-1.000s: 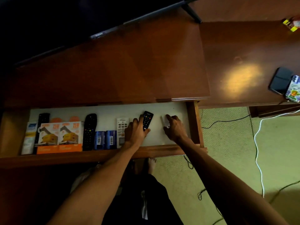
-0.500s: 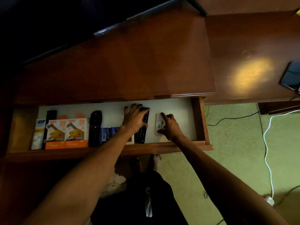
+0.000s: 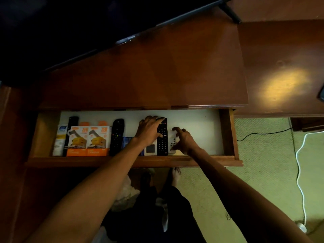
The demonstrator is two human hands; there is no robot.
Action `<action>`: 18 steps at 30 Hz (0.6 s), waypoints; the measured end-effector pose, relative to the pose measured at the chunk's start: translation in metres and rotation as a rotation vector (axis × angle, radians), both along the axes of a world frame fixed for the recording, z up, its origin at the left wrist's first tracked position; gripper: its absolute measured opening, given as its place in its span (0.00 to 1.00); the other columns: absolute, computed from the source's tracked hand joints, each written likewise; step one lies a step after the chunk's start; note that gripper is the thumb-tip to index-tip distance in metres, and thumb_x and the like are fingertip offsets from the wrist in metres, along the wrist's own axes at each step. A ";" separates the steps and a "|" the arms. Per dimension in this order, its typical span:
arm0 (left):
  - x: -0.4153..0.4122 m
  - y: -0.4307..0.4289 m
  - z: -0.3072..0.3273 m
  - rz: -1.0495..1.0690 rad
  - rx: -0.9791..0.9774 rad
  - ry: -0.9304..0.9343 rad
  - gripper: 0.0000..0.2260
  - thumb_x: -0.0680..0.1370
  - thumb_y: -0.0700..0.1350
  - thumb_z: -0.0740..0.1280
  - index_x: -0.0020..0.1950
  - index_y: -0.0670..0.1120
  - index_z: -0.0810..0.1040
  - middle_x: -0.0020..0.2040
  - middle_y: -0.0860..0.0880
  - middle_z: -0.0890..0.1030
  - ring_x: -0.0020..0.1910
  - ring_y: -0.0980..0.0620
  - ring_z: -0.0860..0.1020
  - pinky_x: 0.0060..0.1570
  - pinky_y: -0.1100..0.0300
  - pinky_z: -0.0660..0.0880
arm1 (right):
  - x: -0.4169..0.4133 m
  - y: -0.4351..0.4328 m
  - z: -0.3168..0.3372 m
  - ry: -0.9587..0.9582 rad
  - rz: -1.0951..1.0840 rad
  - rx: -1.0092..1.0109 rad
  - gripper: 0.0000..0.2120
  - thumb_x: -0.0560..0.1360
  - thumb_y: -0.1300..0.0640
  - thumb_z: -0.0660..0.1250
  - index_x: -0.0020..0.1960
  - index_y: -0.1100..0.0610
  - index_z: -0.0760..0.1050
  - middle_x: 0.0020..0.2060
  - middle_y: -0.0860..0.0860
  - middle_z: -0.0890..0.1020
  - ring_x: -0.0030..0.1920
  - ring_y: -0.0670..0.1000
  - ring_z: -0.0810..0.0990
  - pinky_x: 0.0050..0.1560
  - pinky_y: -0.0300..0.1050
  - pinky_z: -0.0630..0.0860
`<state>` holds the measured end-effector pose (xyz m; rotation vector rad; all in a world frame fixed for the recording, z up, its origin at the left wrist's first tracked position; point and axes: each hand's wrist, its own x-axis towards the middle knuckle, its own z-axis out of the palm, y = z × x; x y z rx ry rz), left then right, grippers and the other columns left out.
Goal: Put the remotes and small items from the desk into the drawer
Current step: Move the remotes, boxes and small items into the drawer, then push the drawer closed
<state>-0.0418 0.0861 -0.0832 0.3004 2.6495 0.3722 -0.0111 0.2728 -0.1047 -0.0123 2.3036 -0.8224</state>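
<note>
The wooden drawer (image 3: 228, 137) is pulled out, showing its white bottom. My left hand (image 3: 149, 131) lies over a black remote (image 3: 162, 141), fingers curled on its far end, and partly covers a white remote with a screen (image 3: 150, 149). My right hand (image 3: 184, 141) pinches a small white remote (image 3: 172, 140) that lies flat just right of the black one. Further left lie blue batteries (image 3: 126, 141), another black remote (image 3: 117, 136), two orange boxes (image 3: 89, 141), a slim black remote (image 3: 72, 122) and a white tube (image 3: 60, 140).
The brown desk top (image 3: 157, 76) overhangs the drawer's back, with a TV foot (image 3: 231, 13) on it. A dark device (image 3: 321, 93) sits at the right edge. Black and white cables (image 3: 299, 169) run over the green carpet; my foot (image 3: 175, 176) is under the drawer front.
My left hand has laid the black remote down straight beside the white one. My right hand has slid the small white remote left against it.
</note>
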 end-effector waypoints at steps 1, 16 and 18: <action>0.002 -0.004 0.005 0.019 0.047 -0.019 0.34 0.73 0.52 0.73 0.76 0.55 0.63 0.74 0.47 0.69 0.72 0.44 0.66 0.67 0.45 0.66 | 0.000 0.000 0.003 -0.009 0.001 0.005 0.41 0.65 0.61 0.79 0.73 0.54 0.63 0.62 0.61 0.74 0.60 0.62 0.76 0.59 0.55 0.77; 0.094 -0.170 0.069 -0.108 0.118 -0.179 0.38 0.62 0.75 0.68 0.69 0.61 0.68 0.62 0.55 0.74 0.58 0.54 0.71 0.55 0.56 0.71 | 0.057 -0.054 0.085 0.011 0.263 0.134 0.57 0.59 0.39 0.80 0.78 0.53 0.55 0.71 0.59 0.70 0.67 0.60 0.73 0.66 0.54 0.73; 0.104 -0.187 0.064 -0.227 0.026 -0.140 0.38 0.64 0.67 0.72 0.71 0.58 0.67 0.65 0.52 0.71 0.63 0.51 0.68 0.60 0.54 0.67 | 0.069 -0.066 0.086 0.052 0.355 0.255 0.58 0.58 0.40 0.80 0.79 0.52 0.52 0.75 0.57 0.64 0.73 0.60 0.66 0.71 0.56 0.68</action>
